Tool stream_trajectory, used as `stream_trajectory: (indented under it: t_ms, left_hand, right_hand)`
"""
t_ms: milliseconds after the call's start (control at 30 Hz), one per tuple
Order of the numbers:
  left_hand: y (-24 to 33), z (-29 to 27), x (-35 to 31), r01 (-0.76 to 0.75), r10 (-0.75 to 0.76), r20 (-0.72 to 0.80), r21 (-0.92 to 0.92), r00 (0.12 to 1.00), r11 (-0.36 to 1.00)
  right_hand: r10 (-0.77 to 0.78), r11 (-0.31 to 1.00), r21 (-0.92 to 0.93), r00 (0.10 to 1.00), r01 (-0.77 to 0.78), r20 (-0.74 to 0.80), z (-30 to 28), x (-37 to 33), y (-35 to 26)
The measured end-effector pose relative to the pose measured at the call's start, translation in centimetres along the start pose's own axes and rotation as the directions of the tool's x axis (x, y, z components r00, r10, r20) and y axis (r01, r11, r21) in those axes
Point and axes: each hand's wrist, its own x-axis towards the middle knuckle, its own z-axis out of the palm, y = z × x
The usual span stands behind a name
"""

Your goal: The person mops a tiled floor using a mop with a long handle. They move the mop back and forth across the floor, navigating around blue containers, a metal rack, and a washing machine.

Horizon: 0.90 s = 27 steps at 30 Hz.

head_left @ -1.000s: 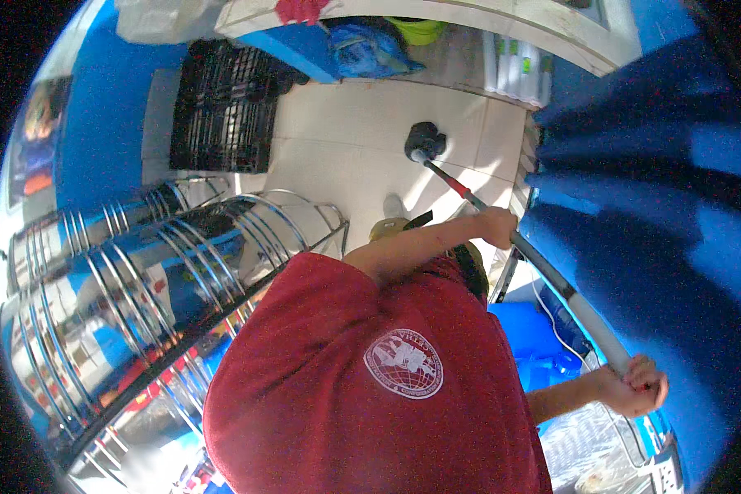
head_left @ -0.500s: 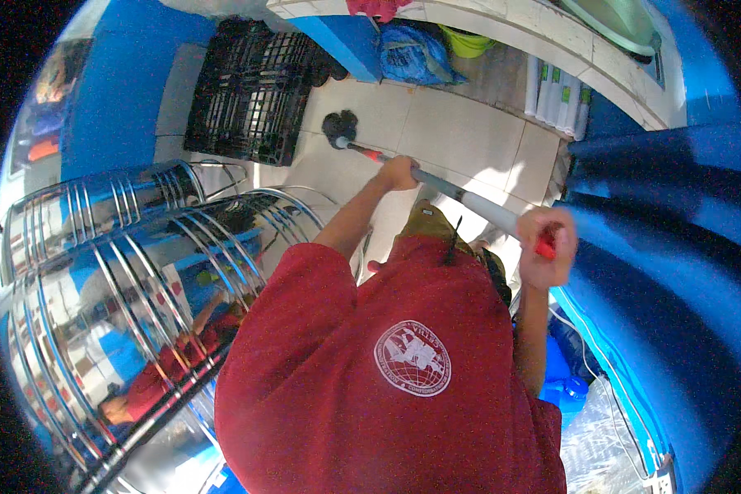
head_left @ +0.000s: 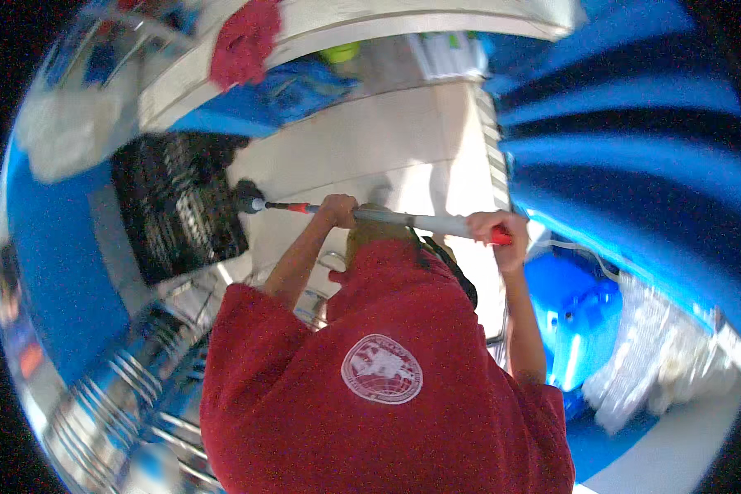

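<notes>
A long-handled brush (head_left: pixel 445 225) with a grey pole and red parts lies nearly level across the view in front of me. My left hand (head_left: pixel 337 211) is closed round the pole toward its far-left part. Near the other end, my right hand (head_left: pixel 500 236) grips the pole beside its red end piece. The round dark brush head (head_left: pixel 245 197) is at the pole's left end, over the pale tiled floor (head_left: pixel 329 148), close beside a black slatted plastic crate or pallet (head_left: pixel 177 210). Whether the head touches the crate is unclear from blur.
Shiny metal chairs (head_left: pixel 132 395) stand at lower left. A white ledge (head_left: pixel 436 23) runs along the far side with a red cloth (head_left: pixel 245 45) hanging over it and a blue bag (head_left: pixel 305 86) below. At right are a blue container (head_left: pixel 572 309), clear plastic wrapping (head_left: pixel 634 346) and blue folds (head_left: pixel 634 156).
My view has turned, so the surroundings have shifted. The brush head is now nearer the black crate, and the pole lies more level. Both hands have kept hold of it.
</notes>
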Motion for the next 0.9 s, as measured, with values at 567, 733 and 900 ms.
stream_trajectory:
  t_ms: [567,733,900]
  left_hand:
    - [38.7,-4.6,4.5,-0.917,0.922,0.116,-0.118,0.369,0.382]
    - [45.5,-2.4,0.7,-0.979,0.914,0.364,-0.035,0.176,0.202]
    - [49.3,-0.5,-1.2,-0.994,0.883,0.469,-0.095,-0.004,0.046]
  right_hand:
    - [-0.612,0.79,-0.558,0.342,0.253,-0.713,5.4,-29.1,-19.1]
    - [-0.67,0.721,-0.653,-0.006,0.231,-0.742,10.6,-38.7,-19.3]
    - [-0.686,0.705,-0.708,-0.221,0.032,-0.693,12.1,-42.0,-19.2]
